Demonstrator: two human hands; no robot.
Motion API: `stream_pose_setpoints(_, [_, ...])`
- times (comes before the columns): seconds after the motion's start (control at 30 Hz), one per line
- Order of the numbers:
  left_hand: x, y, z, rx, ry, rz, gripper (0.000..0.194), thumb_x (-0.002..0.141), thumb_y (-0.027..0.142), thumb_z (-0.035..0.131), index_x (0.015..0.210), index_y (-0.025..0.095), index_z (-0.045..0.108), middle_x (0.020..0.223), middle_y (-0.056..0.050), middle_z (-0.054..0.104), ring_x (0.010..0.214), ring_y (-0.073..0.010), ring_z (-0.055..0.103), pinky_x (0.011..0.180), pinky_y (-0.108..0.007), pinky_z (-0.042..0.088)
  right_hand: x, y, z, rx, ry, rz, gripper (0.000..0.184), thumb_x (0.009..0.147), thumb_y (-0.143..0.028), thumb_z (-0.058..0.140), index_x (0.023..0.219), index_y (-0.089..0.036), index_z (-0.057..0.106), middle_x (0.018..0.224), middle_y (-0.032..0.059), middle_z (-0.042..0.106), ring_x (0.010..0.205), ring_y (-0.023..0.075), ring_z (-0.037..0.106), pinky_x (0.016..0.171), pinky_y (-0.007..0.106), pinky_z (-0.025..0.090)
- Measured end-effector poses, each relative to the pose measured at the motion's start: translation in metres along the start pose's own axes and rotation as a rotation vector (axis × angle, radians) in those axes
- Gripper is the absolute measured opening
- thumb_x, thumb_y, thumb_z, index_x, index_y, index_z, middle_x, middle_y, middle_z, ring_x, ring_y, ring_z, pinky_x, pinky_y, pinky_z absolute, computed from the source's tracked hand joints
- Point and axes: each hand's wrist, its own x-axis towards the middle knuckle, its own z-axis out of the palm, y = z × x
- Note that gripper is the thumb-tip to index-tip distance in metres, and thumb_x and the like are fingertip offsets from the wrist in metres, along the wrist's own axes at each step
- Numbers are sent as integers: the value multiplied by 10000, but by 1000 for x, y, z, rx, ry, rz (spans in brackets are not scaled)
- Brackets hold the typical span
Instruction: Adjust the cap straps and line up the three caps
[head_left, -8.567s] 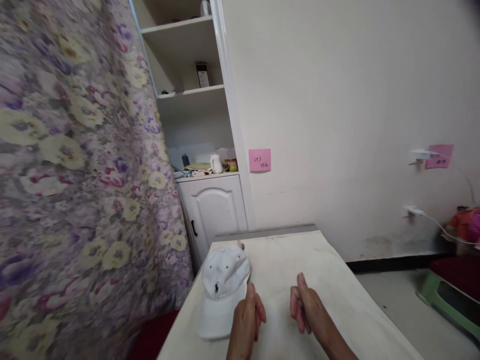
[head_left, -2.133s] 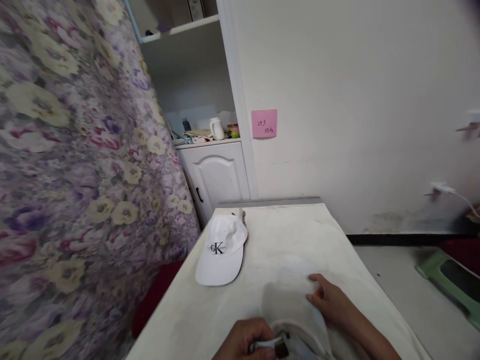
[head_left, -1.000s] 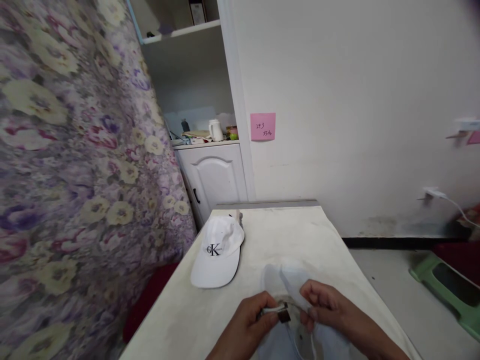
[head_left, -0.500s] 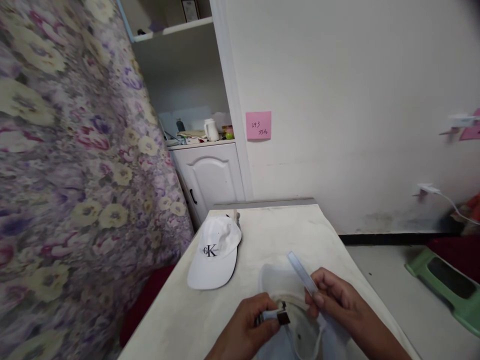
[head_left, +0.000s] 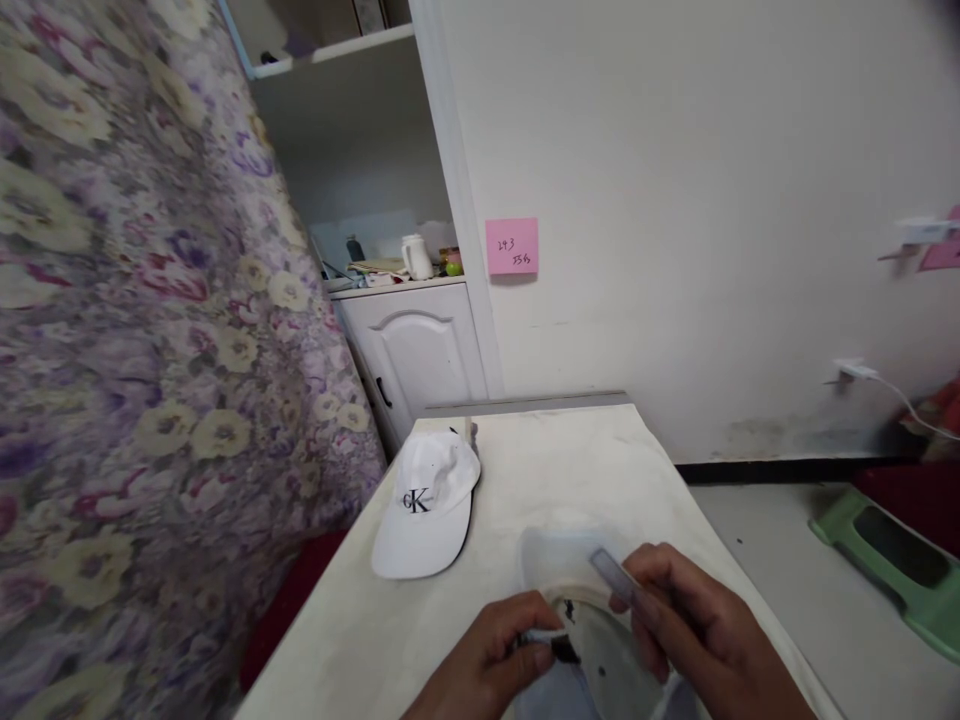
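Note:
A pale cap (head_left: 570, 570) lies upside down on the white table (head_left: 540, 460) right in front of me. My left hand (head_left: 491, 665) pinches the metal buckle (head_left: 551, 645) at the cap's back. My right hand (head_left: 694, 635) is closed on the cap's thin adjusting strap (head_left: 611, 572), which points up and to the left, away from the buckle. A second white cap (head_left: 426, 505) with a black logo rests crown up near the table's far left corner, untouched.
A flowered curtain (head_left: 135, 330) hangs along the table's left side. Behind the table stand a white cupboard (head_left: 416, 350) with shelves and a wall bearing a pink note (head_left: 511, 246). A green stool (head_left: 892, 550) sits on the floor at right.
Both hands have taken up the upturned cap's buckle and strap. Over the last half second my right hand lowered the strap a little toward the buckle; the logo cap stayed put.

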Motion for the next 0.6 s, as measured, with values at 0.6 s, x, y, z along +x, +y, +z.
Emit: stream_pose_setpoints(0.6, [0, -10, 3, -111, 111, -134, 254, 840, 404, 722, 810, 156, 675, 796, -8, 607, 794, -171, 518, 747, -282, 383, 18, 28, 20, -168, -114, 29, 312, 907, -472, 600, 754, -204, 646, 661, -16, 571, 647, 166, 512, 587, 290, 376])
